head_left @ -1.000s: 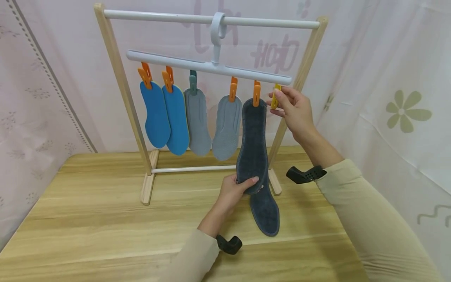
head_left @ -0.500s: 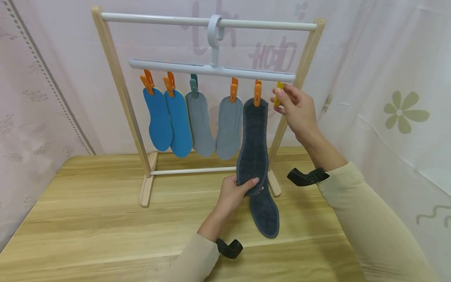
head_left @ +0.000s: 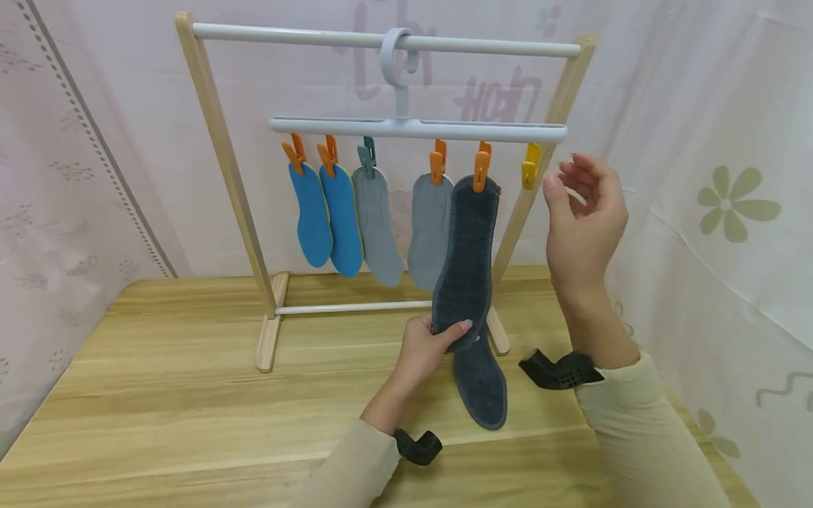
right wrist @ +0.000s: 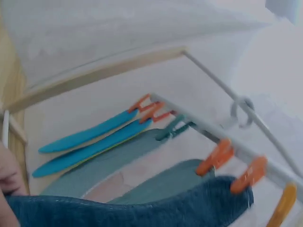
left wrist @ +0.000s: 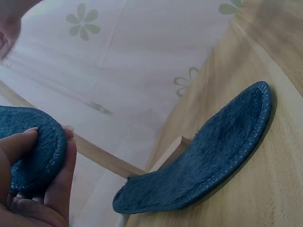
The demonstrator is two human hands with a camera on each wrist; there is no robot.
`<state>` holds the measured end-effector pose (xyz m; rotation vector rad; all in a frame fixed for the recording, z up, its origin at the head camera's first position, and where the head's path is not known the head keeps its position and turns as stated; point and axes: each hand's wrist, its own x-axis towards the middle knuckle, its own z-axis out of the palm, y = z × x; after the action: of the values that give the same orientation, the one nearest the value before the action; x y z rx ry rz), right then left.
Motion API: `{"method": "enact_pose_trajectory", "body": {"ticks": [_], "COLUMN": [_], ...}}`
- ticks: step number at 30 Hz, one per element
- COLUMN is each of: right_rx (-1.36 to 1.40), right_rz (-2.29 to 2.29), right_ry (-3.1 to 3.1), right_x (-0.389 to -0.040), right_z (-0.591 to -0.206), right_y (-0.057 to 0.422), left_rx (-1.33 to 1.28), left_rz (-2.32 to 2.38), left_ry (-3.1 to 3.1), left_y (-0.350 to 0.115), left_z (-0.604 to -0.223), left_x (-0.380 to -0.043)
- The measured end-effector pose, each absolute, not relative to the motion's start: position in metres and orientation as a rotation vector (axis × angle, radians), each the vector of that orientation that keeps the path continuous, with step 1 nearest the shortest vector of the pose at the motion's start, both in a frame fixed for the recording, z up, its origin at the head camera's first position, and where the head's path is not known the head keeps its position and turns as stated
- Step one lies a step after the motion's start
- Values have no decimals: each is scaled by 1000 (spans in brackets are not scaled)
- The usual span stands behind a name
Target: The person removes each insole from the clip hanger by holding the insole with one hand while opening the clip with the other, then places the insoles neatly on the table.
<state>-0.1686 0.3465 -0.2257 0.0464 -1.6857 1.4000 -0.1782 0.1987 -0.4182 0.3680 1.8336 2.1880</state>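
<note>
My left hand pinches the lower end of a dark grey insole, thumb in front and fingers behind. An orange clip grips that insole's top under the white hanger. To the right of a yellow clip, my right hand is raised with fingers loosely bent, holding nothing. The yellow clip hangs from the hanger with no insole in it. A second dark insole lies on the table, partly covered by the held one; its fuzzy face shows in the left wrist view.
Two blue insoles and two light grey insoles hang from clips on the hanger's left and middle. The hanger hooks over the rack's white top rod. Wooden rack posts stand on the wooden table, before a patterned curtain.
My right hand has let go of the yellow clip and moved right. The hanger has levelled out and shifted right with its insoles. My left hand still grips the dark insole.
</note>
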Motion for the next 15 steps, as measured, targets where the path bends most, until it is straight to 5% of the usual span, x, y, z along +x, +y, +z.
{"method": "enact_pose_trajectory", "body": {"ticks": [6, 15], "right_rx": [240, 160], "right_rz": [1258, 1254], "right_ry": [-1772, -2140], "right_x": [-158, -181], "right_z": [-226, -231], "right_y": [319, 317], "left_rx": [382, 404], "left_rz": [2178, 2192], "left_ry": [1854, 1871], "left_y": [198, 196], "left_z": [-416, -414], "left_x": [-177, -175]}}
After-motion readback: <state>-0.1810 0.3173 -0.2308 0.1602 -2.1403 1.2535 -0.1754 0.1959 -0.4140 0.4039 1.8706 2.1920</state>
